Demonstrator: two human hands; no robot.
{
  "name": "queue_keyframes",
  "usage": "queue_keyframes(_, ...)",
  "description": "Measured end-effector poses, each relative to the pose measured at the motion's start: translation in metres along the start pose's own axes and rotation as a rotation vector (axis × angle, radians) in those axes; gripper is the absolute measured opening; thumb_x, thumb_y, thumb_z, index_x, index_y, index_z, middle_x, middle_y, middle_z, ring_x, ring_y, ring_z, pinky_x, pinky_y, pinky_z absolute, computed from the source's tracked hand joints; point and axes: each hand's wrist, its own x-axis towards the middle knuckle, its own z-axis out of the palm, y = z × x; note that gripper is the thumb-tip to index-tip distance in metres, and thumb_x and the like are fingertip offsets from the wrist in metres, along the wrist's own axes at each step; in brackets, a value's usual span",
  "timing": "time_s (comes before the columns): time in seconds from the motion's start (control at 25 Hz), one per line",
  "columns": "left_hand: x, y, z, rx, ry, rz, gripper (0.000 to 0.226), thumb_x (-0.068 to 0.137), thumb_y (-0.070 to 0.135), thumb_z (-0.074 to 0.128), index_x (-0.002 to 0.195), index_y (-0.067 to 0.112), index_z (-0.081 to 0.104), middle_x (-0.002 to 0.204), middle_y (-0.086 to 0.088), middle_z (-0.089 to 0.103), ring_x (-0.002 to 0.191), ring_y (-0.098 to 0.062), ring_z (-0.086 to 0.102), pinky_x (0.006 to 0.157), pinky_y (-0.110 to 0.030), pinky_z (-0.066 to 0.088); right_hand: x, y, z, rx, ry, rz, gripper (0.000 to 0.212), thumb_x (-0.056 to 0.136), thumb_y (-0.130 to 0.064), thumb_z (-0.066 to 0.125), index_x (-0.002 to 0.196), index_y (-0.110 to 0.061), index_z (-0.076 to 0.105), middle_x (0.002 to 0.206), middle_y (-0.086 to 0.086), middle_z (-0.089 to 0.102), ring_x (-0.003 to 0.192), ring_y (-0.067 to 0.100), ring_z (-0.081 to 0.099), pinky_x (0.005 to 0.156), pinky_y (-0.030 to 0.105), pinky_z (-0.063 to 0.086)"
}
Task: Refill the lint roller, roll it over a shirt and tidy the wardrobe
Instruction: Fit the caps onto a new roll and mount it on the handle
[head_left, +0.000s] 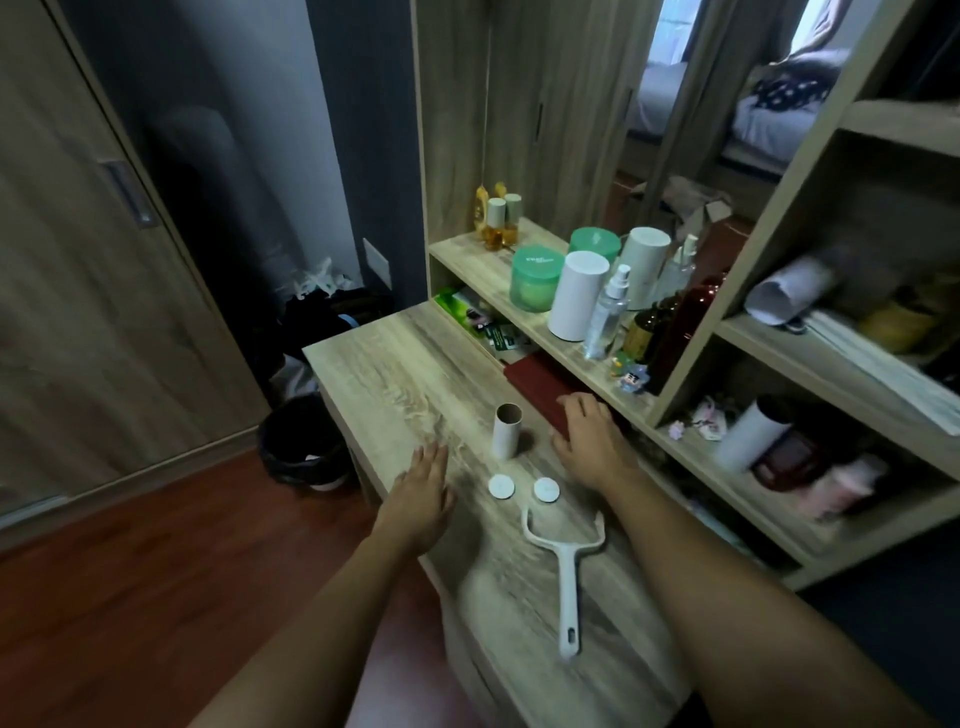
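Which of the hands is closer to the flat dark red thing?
Right. The right hand touches the dark red thing; the left hand is over the desk, past the cardboard tube.

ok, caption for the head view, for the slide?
Empty cardboard core upright on desk, two white round caps, bare lint roller handle; left hand and right hand open.

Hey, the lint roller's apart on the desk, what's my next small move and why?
Probably pick up the bare tube with your right hand and drop it in the bin: it stands upright beside that open hand, while the caps and frame lie loose.
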Motion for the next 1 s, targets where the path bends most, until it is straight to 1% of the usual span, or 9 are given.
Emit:
queue_keyframes(0.24,0.038,0.0,0.042,0.152,-0.241,0.174,0.057,0.1,0.023,0.027,0.149,0.01,0.001,0.158,-0.011,-0.004,0.146,-0.025,0.001,0.116,-0.037,0.015,0.043,0.009,0.035,-0.027,-0.142,-0.193,0.065,0.091,-0.032,0.055,0.146,-0.016,0.024,0.153,0.008,0.025,0.14,0.025,0.026,0.113,0.037,0.027)
queue_keyframes(0.36,0.049,0.0,0.058,0.172,-0.302,0.269,0.057,0.101,0.026,0.026,0.15,0.012,0.0,0.158,-0.012,-0.003,0.146,-0.025,0.002,0.117,-0.035,0.014,0.062,0.015,0.048,-0.081,-0.222,-0.314,0.073,0.089,-0.03,0.058,0.148,-0.015,0.017,0.157,0.009,0.016,0.144,0.025,0.019,0.117,0.036,0.022)
queue_keyframes(0.52,0.059,0.003,0.079,0.165,-0.306,0.324,0.059,0.099,0.026,0.03,0.15,0.012,0.004,0.159,-0.011,0.002,0.146,-0.025,0.005,0.117,-0.036,0.015,0.08,0.017,0.059,-0.144,-0.307,-0.478,0.07,0.089,-0.027,0.059,0.148,-0.023,0.02,0.159,0.008,0.01,0.145,0.026,0.015,0.116,0.04,0.023)
queue_keyframes(0.6,0.062,0.004,0.089,0.148,-0.219,0.34,0.056,0.097,0.025,0.028,0.148,0.006,0.017,0.155,-0.018,0.017,0.143,-0.032,0.018,0.117,-0.037,0.02,0.086,0.016,0.064,-0.105,-0.359,-0.488,0.063,0.091,-0.023,0.056,0.147,-0.026,0.025,0.159,0.006,0.011,0.145,0.026,0.017,0.116,0.04,0.025)
queue_keyframes(0.68,0.064,0.011,0.092,0.127,-0.114,0.355,0.059,0.09,0.027,0.021,0.139,0.001,0.039,0.143,-0.024,0.04,0.13,-0.038,0.041,0.109,-0.038,0.032,0.09,0.014,0.066,-0.035,-0.37,-0.464,0.055,0.092,-0.019,0.054,0.143,-0.023,0.033,0.157,0.006,0.018,0.141,0.028,0.025,0.111,0.038,0.032)
queue_keyframes(0.8,0.069,0.014,0.09,0.1,-0.017,0.368,0.069,0.082,0.036,0.008,0.127,0.007,0.051,0.135,-0.019,0.046,0.118,-0.035,0.046,0.101,-0.038,0.039,0.091,0.011,0.063,0.024,-0.311,-0.441,0.042,0.092,-0.015,0.053,0.133,-0.017,0.045,0.146,0.008,0.035,0.127,0.03,0.043,0.097,0.037,0.04)
queue_keyframes(0.84,0.071,0.014,0.089,0.089,0.021,0.372,0.064,0.084,0.036,0.011,0.123,0.008,0.054,0.133,-0.02,0.047,0.115,-0.036,0.047,0.098,-0.039,0.041,0.088,0.012,0.062,0.084,-0.277,-0.39,0.04,0.091,-0.015,0.054,0.13,-0.017,0.047,0.142,0.007,0.038,0.122,0.03,0.047,0.095,0.037,0.041)
queue_keyframes(0.92,0.074,0.013,0.087,-0.011,0.075,0.319,0.037,0.092,0.027,0.034,0.111,0.009,0.059,0.116,-0.018,0.058,0.102,-0.035,0.054,0.087,-0.035,0.043,0.076,0.016,0.06,0.292,-0.135,-0.195,0.037,0.089,-0.015,0.056,0.126,-0.015,0.05,0.134,0.007,0.044,0.115,0.026,0.051,0.092,0.033,0.041)
queue_keyframes(1.0,0.073,0.014,0.078,-0.271,0.151,0.143,0.017,0.089,0.018,0.056,0.101,0.009,0.062,0.099,-0.012,0.065,0.088,-0.027,0.06,0.075,-0.026,0.04,0.054,0.021,0.059,0.576,0.084,0.026,0.034,0.089,-0.014,0.057,0.122,-0.013,0.052,0.127,0.009,0.049,0.11,0.022,0.053,0.088,0.026,0.045)
